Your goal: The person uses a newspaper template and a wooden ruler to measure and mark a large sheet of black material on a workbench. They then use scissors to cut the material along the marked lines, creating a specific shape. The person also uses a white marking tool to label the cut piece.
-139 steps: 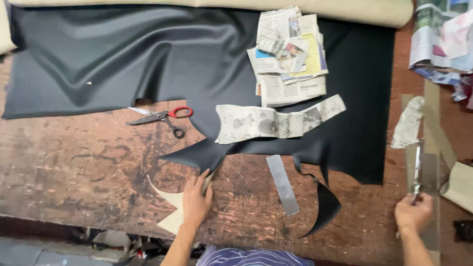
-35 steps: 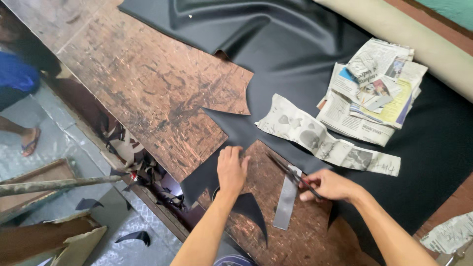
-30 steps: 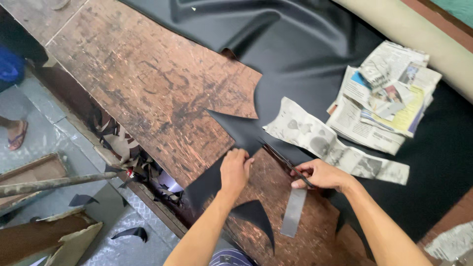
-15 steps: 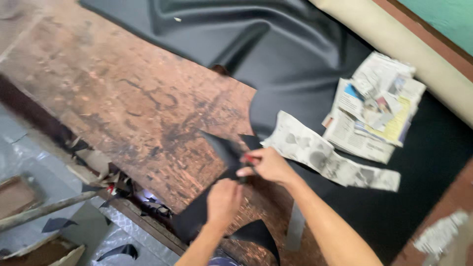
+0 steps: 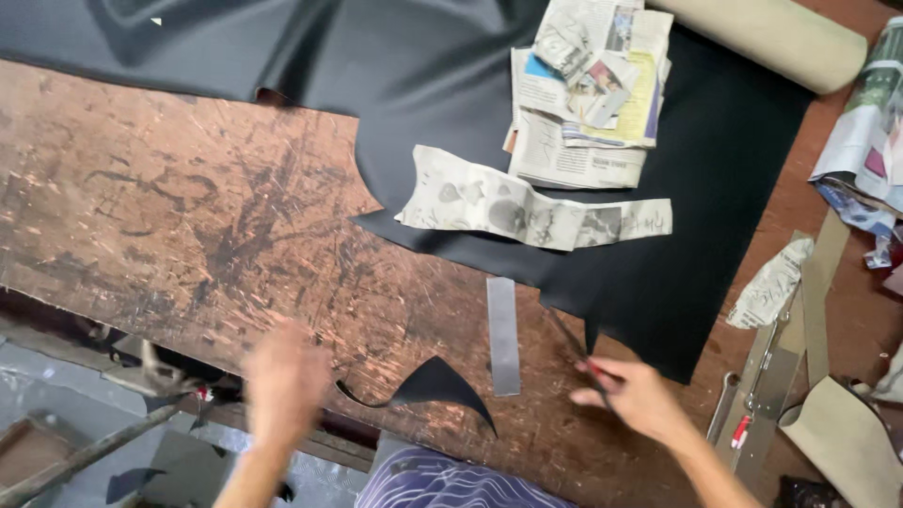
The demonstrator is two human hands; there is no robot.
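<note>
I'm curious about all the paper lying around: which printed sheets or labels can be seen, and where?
Newspaper stack: top centre on the black sheet, folded, white with blue and yellow.
Newspaper strip: below the stack, long, grey-white.
Crumpled newspaper: right, small.
Newspaper pile: right edge, colourful.
No screens or signs.

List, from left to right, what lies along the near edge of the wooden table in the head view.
Blurred left hand → curved black offcut → flat grey metal strip → right hand holding red-handled scissors → long metal ruler
</note>
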